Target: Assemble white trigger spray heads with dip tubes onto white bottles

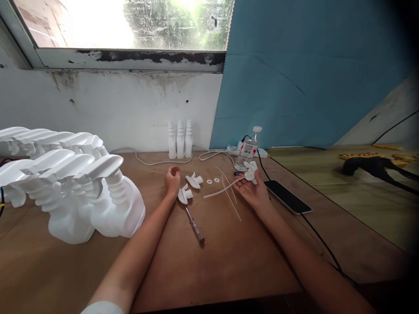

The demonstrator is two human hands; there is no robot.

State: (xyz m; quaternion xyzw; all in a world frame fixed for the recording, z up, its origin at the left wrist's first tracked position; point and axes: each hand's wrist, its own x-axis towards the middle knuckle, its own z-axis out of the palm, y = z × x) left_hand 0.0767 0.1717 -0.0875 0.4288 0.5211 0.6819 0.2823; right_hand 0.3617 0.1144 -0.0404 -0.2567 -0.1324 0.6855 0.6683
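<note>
In my right hand [252, 192], palm turned up, lies a white trigger spray head [251, 171], with the thumb against it. Its translucent dip tube [222, 190] points left over the table. My left hand [173, 179] rests on the tabletop with its fingers curled in and nothing visible in them. Close beside it are two more white pieces, a spray head shell [194, 180] and a nearer spray head shell [185, 195]. Two small white washers [212, 181] and several thin loose tubes [232, 198] lie between the hands. A screwdriver [195, 226] points towards the nearer shell.
Several white spray bottles [118, 205] stand in rows at the left. Three slim white bottles [180, 139] stand against the wall. A clear water bottle [248, 150] is behind my right hand. Right of it lies a phone [288, 197] with a black cable [322, 242].
</note>
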